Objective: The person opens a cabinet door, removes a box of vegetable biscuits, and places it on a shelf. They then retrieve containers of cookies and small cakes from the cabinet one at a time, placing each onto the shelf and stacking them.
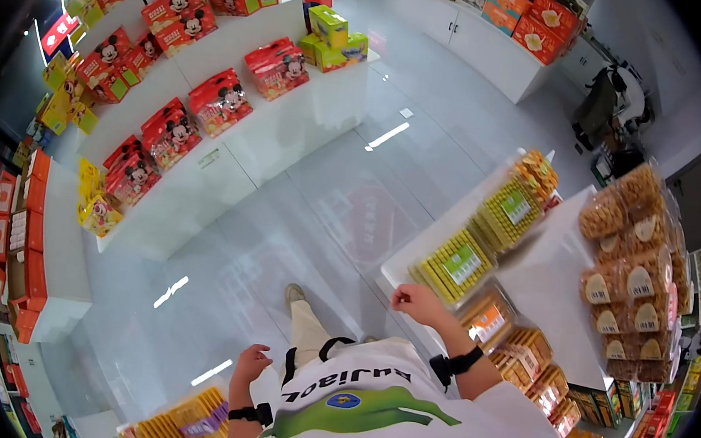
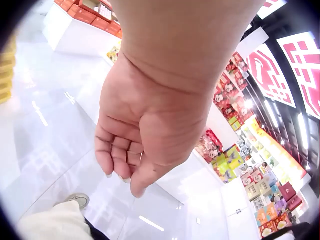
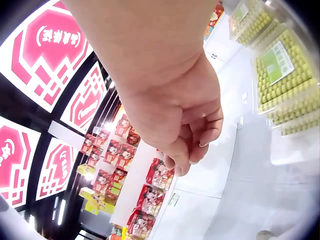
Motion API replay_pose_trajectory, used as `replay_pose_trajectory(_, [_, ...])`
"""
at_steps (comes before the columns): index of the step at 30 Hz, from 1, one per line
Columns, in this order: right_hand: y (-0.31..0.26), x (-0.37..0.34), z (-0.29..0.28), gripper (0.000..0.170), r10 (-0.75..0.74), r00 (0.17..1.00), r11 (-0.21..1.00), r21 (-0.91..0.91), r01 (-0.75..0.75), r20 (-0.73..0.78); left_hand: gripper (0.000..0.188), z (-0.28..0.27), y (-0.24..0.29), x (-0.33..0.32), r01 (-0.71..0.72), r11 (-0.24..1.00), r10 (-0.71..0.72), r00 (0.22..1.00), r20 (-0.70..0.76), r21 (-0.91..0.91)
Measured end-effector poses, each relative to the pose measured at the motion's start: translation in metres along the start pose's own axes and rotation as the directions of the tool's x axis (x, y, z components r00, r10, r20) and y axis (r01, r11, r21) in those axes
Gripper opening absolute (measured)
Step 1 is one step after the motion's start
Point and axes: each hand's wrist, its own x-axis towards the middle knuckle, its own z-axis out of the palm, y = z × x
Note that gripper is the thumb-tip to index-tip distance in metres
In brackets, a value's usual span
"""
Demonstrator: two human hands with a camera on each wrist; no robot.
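My left hand (image 1: pixel 251 364) hangs in front of my body over the floor, its fingers (image 2: pixel 118 159) loosely bent with nothing in them. Near the corner of the white display counter (image 1: pixel 396 266), my right hand (image 1: pixel 421 304) hovers with loosely curled fingers (image 3: pixel 196 142) and holds nothing. Closest to it is a clear box of green rolled snacks (image 1: pixel 456 266) with a green-and-white label. Behind that box lies another green snack box (image 1: pixel 508 212). A clear box with an orange label (image 1: pixel 488 319) sits below the right forearm.
Red Mickey Mouse gift packs (image 1: pixel 221 101) line a tiered white stand (image 1: pixel 290 143) across the aisle. Bagged snacks (image 1: pixel 641 278) pile up at the right. Yellow snack packs (image 1: pixel 182 425) lie at the lower left. Between the displays runs a shiny grey floor (image 1: pixel 282 238).
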Motion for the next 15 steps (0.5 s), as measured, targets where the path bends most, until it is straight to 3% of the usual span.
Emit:
replay_pose_trajectory(2, [-0.006,0.028,-0.002,0.008,0.138,0.988,0.983,-0.110,-0.146,-0.076,0.039,-0.033,-0.002,0.051,-0.012,0.999,0.011,0.999,0.031,0.035])
replay_pose_trajectory(4, [-0.020,0.053,-0.003,0.009,0.181,0.968,0.978,-0.072,-0.196,-0.174,0.038,-0.067,-0.011,0.121,-0.008,0.996,0.000,0.996,0.087,0.088])
replay_pose_trajectory(8, [-0.037,0.086,0.002,0.017,0.188,0.898,0.982,0.045,-0.186,-0.398,0.038,-0.143,0.020,0.248,-0.069,0.960,-0.028,0.941,0.339,0.273])
replay_pose_trajectory(10, [-0.059,0.093,-0.005,0.024,0.238,0.863,0.971,0.126,-0.202,-0.446,0.037,-0.176,0.070,0.302,-0.035,0.975,-0.062,0.904,0.424,0.217])
replay_pose_trajectory(12, [-0.041,0.102,0.001,0.029,0.292,0.819,0.953,0.225,-0.204,-0.495,0.038,-0.202,0.116,0.361,-0.107,0.930,-0.057,0.903,0.427,0.351])
replay_pose_trajectory(13, [-0.039,0.106,0.005,0.029,0.336,0.765,0.939,0.263,-0.223,-0.549,0.036,-0.222,0.106,0.440,-0.777,0.427,0.163,0.569,0.806,0.463])
replay_pose_trajectory(14, [-0.037,0.111,0.005,0.029,0.399,0.754,0.912,0.313,-0.267,-0.521,0.036,-0.239,0.100,0.510,-0.913,-0.362,0.334,0.064,0.941,0.190])
replay_pose_trajectory(15, [-0.031,0.116,0.005,0.029,0.458,0.740,0.881,0.359,-0.307,-0.493,0.034,-0.240,0.138,0.518,-0.902,0.175,0.335,0.432,0.837,0.396])
